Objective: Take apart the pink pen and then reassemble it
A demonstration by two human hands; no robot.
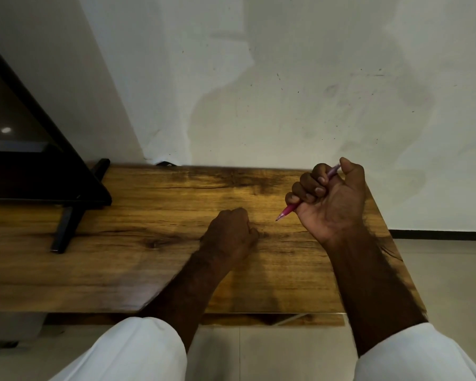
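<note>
Head view: right hand [331,198] fisted around the slim pink translucent plastic pen [289,209], raised above the far right of the glossy wood-grain table [149,243]; tip slants down-left, other end emerges by the thumb. Pen looks whole, so likely start of disassembly or just reassembled; cannot tell which. Left hand [231,235] rests on the table as a loose fist, apparently holding nothing, though the palm is hidden. Next move probably needs the left hand to grip the tip end and twist.
</note>
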